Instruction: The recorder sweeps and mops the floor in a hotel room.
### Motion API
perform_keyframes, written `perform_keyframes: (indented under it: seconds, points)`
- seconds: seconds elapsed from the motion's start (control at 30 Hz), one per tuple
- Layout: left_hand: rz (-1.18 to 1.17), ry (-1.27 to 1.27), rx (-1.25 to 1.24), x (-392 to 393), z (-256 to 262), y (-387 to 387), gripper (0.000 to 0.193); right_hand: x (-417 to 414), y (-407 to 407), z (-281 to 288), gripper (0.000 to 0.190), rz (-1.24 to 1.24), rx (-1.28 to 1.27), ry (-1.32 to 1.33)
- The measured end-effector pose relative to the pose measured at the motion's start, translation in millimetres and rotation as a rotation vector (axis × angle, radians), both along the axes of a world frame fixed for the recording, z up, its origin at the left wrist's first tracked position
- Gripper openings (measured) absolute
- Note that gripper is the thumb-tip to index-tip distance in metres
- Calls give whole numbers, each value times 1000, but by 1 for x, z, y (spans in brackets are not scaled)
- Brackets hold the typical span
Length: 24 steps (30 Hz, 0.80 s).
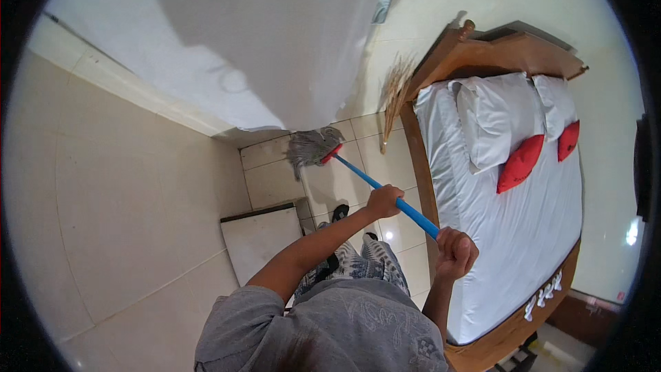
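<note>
A string mop with a blue handle slants across the view in front of me. My left hand is wrapped around the handle partway along. Near its upper end, my right hand grips the same handle. At the far end, a red mop socket holds grey mop strings, which lie spread on the tiled floor below the hem of a white curtain.
To the right stands a wooden bed with a white sheet, white pillows and red cushions. A stick broom leans on the wall beside the headboard. A low white-topped cabinet is left of my legs, against a tiled wall.
</note>
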<state>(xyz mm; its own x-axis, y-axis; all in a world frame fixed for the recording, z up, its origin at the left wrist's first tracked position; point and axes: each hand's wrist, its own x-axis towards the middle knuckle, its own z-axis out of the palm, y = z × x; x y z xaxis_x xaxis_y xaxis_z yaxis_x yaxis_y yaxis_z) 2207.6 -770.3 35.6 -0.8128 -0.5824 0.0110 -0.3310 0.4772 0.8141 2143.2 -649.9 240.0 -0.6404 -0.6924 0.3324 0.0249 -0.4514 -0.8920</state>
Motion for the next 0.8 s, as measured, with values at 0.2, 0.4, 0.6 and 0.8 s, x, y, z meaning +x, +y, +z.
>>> perform_keyframes:
  seconds: [0.2,0.4,0.6,0.8]
  points:
    - [-272,-102,102,-37,13,36,11,-3,36,22,40,-282,130,66]
    - [-468,-236,254,-37,27,77,15,-14,72,33,39,-267,113,-4]
    - [-438,-330,165,-23,22,97,22,-40,104,7,43,-133,25,-76]
    - [-404,-421,99,-24,5,138,14,-65,163,-24,47,225,-4,-137]
